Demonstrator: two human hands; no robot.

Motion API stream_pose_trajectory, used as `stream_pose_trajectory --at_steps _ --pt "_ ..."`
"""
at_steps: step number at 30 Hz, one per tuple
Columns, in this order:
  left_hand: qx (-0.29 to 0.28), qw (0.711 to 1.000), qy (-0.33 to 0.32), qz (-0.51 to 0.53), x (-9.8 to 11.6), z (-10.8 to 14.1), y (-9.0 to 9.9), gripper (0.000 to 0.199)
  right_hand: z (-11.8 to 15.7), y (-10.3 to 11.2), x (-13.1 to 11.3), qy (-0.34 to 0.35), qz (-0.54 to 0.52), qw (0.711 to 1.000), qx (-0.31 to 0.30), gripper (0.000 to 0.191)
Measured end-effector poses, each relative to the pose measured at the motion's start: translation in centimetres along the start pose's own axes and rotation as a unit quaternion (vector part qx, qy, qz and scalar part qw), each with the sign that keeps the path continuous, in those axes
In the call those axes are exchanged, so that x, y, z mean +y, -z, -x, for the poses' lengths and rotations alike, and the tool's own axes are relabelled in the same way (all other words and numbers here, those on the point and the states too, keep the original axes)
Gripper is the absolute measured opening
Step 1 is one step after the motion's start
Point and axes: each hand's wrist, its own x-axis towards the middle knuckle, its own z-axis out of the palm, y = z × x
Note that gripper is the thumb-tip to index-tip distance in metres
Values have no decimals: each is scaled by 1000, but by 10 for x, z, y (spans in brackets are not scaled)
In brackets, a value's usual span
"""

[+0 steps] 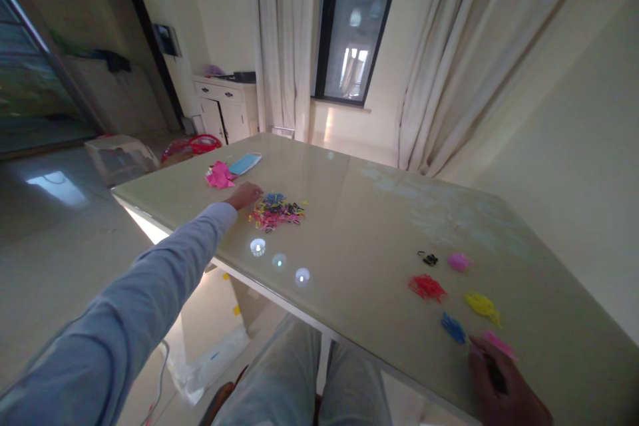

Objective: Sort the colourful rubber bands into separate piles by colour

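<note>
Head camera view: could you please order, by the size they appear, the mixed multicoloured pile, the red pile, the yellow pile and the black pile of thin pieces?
1. Mixed multicoloured pile
2. Red pile and yellow pile: too alike to rank
3. Black pile

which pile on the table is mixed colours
The large pile by the left hand; the smaller piles near the right hand are each a single colour.
</note>
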Motion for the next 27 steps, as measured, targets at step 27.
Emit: stream_pose_trajectory --at_steps 27 --pt "27 995 -18 -90 -2 -3 -31 26 2 -1 0 42 21 999 27 44"
